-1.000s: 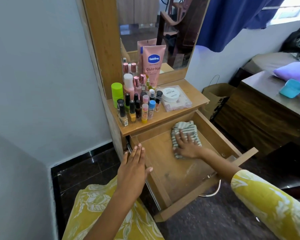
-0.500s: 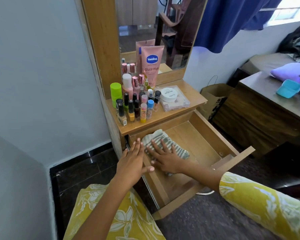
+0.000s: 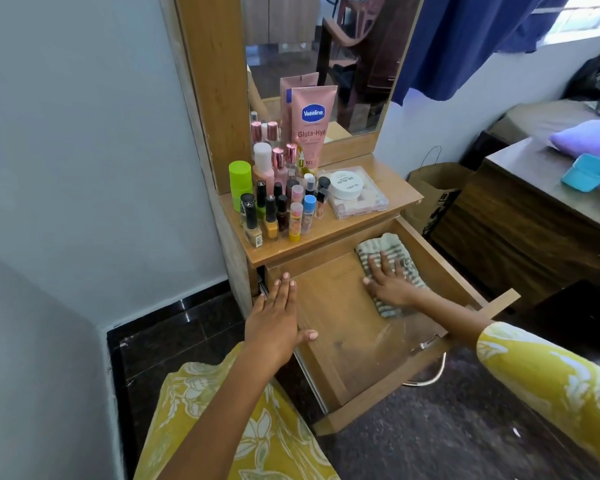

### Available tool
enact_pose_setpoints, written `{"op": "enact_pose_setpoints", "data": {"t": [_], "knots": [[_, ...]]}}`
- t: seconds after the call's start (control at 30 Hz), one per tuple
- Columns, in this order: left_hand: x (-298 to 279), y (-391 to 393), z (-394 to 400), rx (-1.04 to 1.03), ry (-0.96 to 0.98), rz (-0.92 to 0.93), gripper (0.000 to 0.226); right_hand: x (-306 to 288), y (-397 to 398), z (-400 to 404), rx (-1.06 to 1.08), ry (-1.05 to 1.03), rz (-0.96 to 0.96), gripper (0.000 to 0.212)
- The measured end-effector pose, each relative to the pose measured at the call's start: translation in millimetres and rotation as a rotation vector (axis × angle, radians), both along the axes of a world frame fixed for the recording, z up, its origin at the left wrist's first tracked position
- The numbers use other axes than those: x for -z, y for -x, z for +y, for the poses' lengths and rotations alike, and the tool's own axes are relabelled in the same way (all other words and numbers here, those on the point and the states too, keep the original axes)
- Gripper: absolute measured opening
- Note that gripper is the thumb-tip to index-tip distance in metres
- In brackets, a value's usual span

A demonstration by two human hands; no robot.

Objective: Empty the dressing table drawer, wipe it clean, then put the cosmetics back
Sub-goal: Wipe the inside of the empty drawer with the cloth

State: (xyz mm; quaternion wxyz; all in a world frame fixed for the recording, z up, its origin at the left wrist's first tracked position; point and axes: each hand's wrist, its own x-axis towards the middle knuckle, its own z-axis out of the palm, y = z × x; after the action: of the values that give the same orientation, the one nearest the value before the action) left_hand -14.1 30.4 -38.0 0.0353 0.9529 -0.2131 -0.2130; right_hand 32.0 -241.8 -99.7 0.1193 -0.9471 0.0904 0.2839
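The wooden drawer (image 3: pixel 340 344) is pulled out and holds nothing but a striped green-and-white cloth (image 3: pixel 383 247) at its back right. My right hand (image 3: pixel 388 285) lies flat on that cloth, fingers spread, pressing it onto the drawer floor. My left hand (image 3: pixel 274 320) rests flat on the drawer's left wall, fingers straight, holding nothing. The cosmetics stand on the dressing table top (image 3: pixel 388 188): several nail polish bottles (image 3: pixel 271 220), a green-capped bottle (image 3: pixel 239 185), a pink Vaseline tube (image 3: pixel 310 126), and a clear case (image 3: pixel 361 202) with a white jar (image 3: pixel 345 184) on it.
A mirror (image 3: pixel 319 60) rises behind the table top. A brown paper bag (image 3: pixel 433 192) stands on the floor to the right, beside a dark wooden bed frame (image 3: pixel 520 220) with a teal box (image 3: pixel 587 172). The grey wall (image 3: pixel 84 168) is close on the left.
My right hand has slid the cloth from the drawer's back left to its back right. My left hand has stayed on the left wall.
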Motion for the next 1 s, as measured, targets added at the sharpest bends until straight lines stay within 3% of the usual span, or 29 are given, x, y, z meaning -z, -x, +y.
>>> {"op": "enact_pose_setpoints", "data": {"t": [0.1, 0.3, 0.5, 0.73, 1.0], "knots": [[1, -1, 1, 0.010, 0.003, 0.002, 0.091, -2, 25, 44, -0.062, 0.022, 0.042, 0.076], [1, 0, 1, 0.019, -0.009, -0.006, 0.091, -7, 42, 89, -0.438, -0.034, -0.028, 0.076], [0, 0, 1, 0.017, -0.007, -0.005, 0.090, 1, 7, 55, -0.162, 0.014, -0.137, 0.074], [2, 0, 0, 0.017, -0.024, -0.006, 0.090, -4, -7, 16, 0.015, 0.038, -0.170, 0.083], [2, 0, 0, 0.020, -0.030, -0.012, 0.090, -14, -8, 8, 0.052, 0.053, -0.211, 0.097]]}}
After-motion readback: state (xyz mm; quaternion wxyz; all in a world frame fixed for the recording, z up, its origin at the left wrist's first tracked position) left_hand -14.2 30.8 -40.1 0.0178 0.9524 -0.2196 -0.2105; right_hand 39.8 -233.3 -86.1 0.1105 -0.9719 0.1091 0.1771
